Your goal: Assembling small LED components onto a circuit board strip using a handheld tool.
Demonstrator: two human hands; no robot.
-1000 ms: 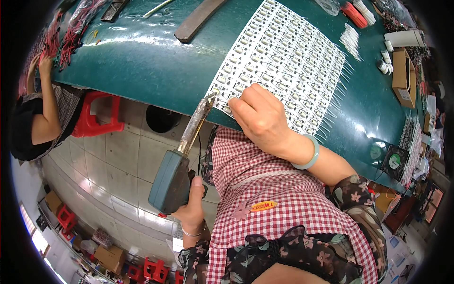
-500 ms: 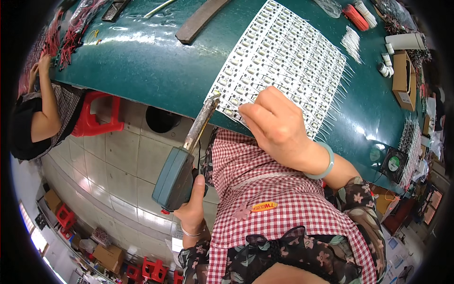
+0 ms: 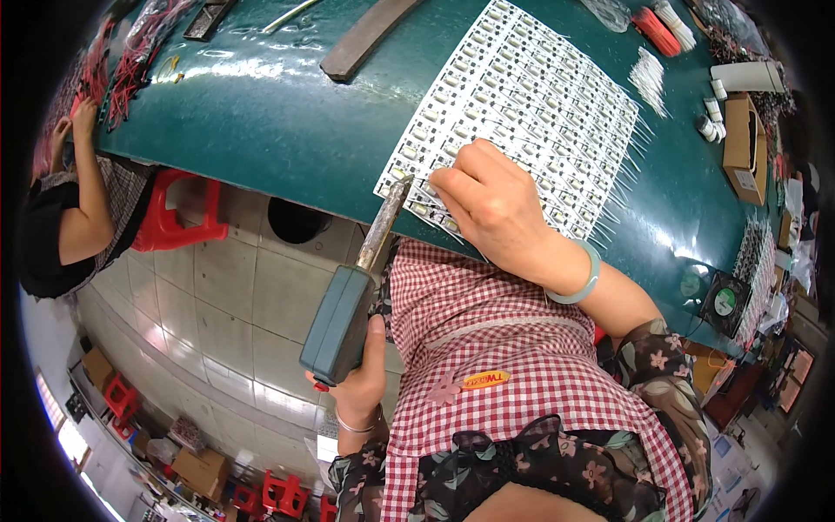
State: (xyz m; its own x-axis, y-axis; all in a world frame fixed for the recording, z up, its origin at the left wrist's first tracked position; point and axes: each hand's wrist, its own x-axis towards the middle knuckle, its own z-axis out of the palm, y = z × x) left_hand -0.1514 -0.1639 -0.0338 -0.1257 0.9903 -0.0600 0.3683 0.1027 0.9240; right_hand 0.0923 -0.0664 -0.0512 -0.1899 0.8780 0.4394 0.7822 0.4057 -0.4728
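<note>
My left hand [image 3: 367, 370] is wrapped round the grip of a grey-green soldering gun [image 3: 336, 324]. Its long metal tip points up and away from me, over the near-left part of a white panel of small circuit boards [image 3: 474, 74]. Thin white wires stick out along the panel's right side, and many lie across its rows. My right hand [image 3: 500, 209] is closed in a pinch above the panel's near edge, just right of the soldering tip. Whatever sits between its fingertips is too small or hidden to make out.
The panel lies on a green table [image 3: 261, 113]. Beyond it rests a dark bar [image 3: 365, 43]. To the right are white wires [image 3: 646, 83], a red wire bundle [image 3: 657, 33], a cardboard box [image 3: 742, 148] and a small fan [image 3: 724, 302]. Another person [image 3: 83, 209] works at the left.
The soldering gun has moved right, its tip now farther over the panel. My right hand has shifted a little left and away from me, still pinched.
</note>
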